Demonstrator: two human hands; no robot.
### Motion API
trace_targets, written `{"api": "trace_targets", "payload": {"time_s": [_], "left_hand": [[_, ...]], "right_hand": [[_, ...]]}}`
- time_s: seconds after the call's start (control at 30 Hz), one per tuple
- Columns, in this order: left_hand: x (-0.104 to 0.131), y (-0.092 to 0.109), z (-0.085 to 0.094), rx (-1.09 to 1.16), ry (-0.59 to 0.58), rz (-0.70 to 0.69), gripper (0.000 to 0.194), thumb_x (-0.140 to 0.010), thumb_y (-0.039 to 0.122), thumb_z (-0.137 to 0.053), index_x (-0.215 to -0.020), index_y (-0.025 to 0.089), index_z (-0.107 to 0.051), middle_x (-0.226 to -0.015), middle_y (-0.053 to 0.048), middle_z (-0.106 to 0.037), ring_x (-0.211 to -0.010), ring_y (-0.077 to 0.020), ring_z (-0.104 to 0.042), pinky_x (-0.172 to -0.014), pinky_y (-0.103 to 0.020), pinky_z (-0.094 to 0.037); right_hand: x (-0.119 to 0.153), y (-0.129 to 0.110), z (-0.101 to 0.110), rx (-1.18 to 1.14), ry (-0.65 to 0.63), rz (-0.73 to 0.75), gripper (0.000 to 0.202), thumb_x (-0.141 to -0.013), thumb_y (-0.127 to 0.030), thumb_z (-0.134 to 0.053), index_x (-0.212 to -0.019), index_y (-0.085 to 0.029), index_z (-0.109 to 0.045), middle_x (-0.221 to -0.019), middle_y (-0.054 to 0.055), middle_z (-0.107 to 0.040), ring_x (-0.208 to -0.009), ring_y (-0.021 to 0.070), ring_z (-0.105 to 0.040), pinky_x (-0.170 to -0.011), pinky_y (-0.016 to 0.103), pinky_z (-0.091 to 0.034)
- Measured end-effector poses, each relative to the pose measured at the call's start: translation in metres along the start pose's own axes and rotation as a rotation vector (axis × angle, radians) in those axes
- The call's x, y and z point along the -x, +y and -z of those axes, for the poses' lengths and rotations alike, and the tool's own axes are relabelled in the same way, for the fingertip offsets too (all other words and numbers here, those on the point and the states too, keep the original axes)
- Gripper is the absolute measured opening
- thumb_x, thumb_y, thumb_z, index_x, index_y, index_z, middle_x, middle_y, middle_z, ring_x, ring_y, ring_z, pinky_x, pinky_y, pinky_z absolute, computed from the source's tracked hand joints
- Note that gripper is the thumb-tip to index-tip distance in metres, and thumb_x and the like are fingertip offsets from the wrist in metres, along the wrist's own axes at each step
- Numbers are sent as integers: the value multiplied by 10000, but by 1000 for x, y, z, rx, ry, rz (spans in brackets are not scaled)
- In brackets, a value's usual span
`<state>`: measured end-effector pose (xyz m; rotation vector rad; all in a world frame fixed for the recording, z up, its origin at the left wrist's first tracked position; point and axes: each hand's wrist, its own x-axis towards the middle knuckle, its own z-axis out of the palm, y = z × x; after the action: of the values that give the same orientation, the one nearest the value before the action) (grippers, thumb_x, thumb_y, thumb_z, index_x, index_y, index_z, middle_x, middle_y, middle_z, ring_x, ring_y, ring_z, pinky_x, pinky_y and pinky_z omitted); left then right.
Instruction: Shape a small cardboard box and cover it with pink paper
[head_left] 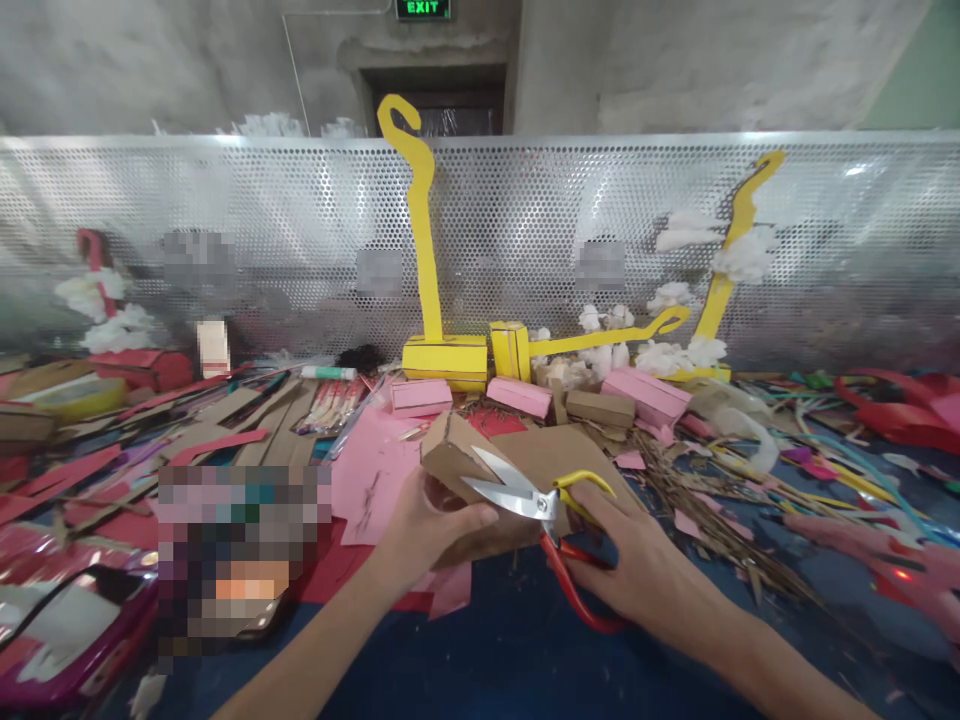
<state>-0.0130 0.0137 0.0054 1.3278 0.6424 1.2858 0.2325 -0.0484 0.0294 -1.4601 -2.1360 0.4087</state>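
My left hand [431,525] is closed around a small brown cardboard box [448,449], thumb along its near side. In my right hand [626,555] is a pair of scissors [546,507] with one yellow and one red handle. The scissor blades stand apart, pointing left across the near face of the box; whether they touch it I cannot tell. Under and behind both hands lies a sheet of brown cardboard [566,455]. Pink paper [375,480] lies to the left of the box.
Behind stand yellow cardboard pieces with hooked tops [425,250] and pink blocks [421,397] before a perforated metal panel [517,230]. Brown strips [697,480] and scraps lie to the right, near a pink glue gun [877,545]. A purple case [82,640] lies at left.
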Motion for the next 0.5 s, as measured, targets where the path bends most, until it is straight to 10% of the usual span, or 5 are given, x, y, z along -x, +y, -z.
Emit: {"api": "trace_targets", "payload": {"time_s": [0.5], "left_hand": [[1, -2, -2, 7, 21, 9, 545, -633, 276, -939, -1100, 178, -676, -1142, -122, -779, -1106, -309, -723, -939, -430, -593]], "right_hand": [[-1, 14, -13, 24, 32, -79, 220, -854, -181, -544, -1052, -250, -608, -961, 44, -750, -873, 244, -709, -708, 314, -487]]}}
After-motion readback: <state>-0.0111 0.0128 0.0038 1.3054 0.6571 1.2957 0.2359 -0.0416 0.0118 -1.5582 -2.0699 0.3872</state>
